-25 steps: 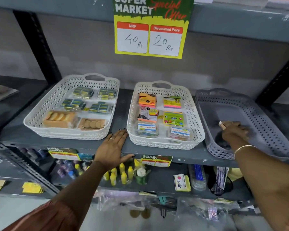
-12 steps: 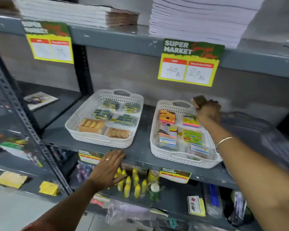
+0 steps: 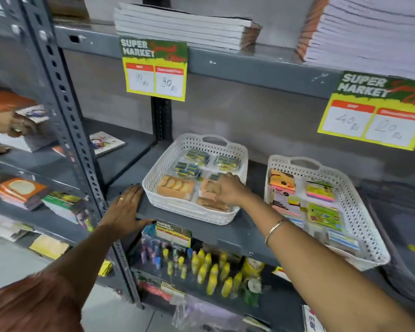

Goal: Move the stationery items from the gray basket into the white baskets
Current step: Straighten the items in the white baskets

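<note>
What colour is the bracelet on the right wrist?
Gold, a thin bangle, seen in the head view.

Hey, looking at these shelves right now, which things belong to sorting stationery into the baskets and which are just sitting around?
Part of the job:
- left white basket
- right white basket
- gray basket, at the right edge
- right hand, over packets in the left white basket
- left hand, flat on the shelf edge

Just lying about:
- notebook stacks on the upper shelf
- price signs
- yellow bottles below
</note>
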{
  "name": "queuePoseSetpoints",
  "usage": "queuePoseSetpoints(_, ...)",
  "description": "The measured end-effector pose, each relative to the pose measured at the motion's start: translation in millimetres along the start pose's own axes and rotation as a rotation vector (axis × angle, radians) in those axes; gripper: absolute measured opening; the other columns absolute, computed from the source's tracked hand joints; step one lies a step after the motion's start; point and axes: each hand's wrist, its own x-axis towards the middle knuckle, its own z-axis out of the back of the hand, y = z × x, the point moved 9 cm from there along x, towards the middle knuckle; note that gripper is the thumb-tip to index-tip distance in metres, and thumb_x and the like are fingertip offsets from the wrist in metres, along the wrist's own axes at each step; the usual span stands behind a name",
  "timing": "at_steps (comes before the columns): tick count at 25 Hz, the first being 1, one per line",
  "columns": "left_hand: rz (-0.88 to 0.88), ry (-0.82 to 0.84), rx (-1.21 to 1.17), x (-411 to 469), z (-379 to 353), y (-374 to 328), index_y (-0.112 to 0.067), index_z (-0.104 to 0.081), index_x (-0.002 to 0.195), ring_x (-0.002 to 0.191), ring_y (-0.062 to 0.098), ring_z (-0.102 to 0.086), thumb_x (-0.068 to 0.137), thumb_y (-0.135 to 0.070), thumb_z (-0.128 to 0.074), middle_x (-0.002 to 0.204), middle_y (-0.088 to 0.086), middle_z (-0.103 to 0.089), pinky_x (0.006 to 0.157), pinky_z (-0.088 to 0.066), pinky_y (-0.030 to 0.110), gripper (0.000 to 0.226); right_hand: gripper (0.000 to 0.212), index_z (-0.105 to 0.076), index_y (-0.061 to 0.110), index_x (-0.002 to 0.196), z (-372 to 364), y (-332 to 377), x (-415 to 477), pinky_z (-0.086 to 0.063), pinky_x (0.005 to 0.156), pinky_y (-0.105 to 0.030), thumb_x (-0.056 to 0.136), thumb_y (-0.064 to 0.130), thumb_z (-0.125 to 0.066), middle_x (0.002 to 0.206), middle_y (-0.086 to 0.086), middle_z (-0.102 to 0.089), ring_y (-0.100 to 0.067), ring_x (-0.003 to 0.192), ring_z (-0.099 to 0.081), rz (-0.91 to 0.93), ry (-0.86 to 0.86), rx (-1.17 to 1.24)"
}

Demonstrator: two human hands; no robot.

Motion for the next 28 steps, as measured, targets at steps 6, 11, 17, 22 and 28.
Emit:
queuePoseSetpoints(6, -0.075, -0.031, -0.011, 9, -15, 5, -0.005, -0.018, 0.143, 0.138, 0.028, -0.022, 0.063, -0.078, -0.036, 0.151, 0.015, -0.023, 0.113, -0.011, 0.044, 0.111, 0.078, -0.045, 0.003, 0.128, -27, 2, -1, -0.039, 0.105, -0.042, 0.079, 0.06, -0.061, 0.144, -0.017, -0.038, -0.034, 0.133, -0.038, -0.01, 0.095, -0.026)
queuePoseSetpoints(11, -0.081, -0.08, -0.034, 8, -14, 5, -0.005, -0.019, 0.143, 0.137, 0.028, -0.024, 0.073, -0.062, -0.06, 0.151, 0.015, -0.025, 0.114, -0.011, 0.045, 0.1, 0.077, -0.032, 0.006, 0.142, -27, 10, -3, -0.033, 0.111, -0.042, 0.085, 0.053, -0.057, 0.152, -0.015, -0.031, -0.032, 0.141, -0.029, 0.028, 0.084, -0.069)
queuePoseSetpoints(17, 0.035, -0.173, -0.388, -1, 25, 15, -0.009, -0.017, 0.143, 0.131, 0.033, -0.033, 0.085, -0.048, -0.055, 0.148, 0.018, -0.029, 0.109, -0.028, 0.048, 0.08, 0.061, -0.041, 0.009, 0.135, -27, 21, -2, -0.042, 0.1, -0.042, 0.088, 0.043, -0.059, 0.141, -0.012, -0.045, -0.03, 0.13, -0.044, 0.054, 0.057, -0.122)
queuePoseSetpoints(22, 0.066, -0.442, -0.469, 29, 103, -10, -0.005, -0.036, 0.134, 0.122, 0.032, -0.042, 0.087, -0.03, -0.06, 0.135, 0.02, -0.044, 0.101, -0.035, 0.044, 0.059, 0.057, -0.042, 0.011, 0.133, -27, 22, 0, -0.044, 0.098, -0.042, 0.088, 0.04, -0.06, 0.137, -0.011, -0.05, -0.03, 0.126, -0.048, 0.057, 0.053, -0.121)
queuePoseSetpoints(28, -0.253, 0.375, 0.113, 88, 23, -90, -0.016, -0.042, 0.133, 0.12, 0.028, -0.045, 0.074, -0.043, -0.071, 0.136, 0.01, -0.047, 0.1, -0.04, 0.04, 0.071, 0.06, -0.039, 0.015, 0.135, -30, 23, 3, -0.045, 0.095, -0.043, 0.086, 0.038, -0.063, 0.133, -0.011, -0.054, -0.031, 0.122, -0.052, 0.054, 0.055, -0.17)
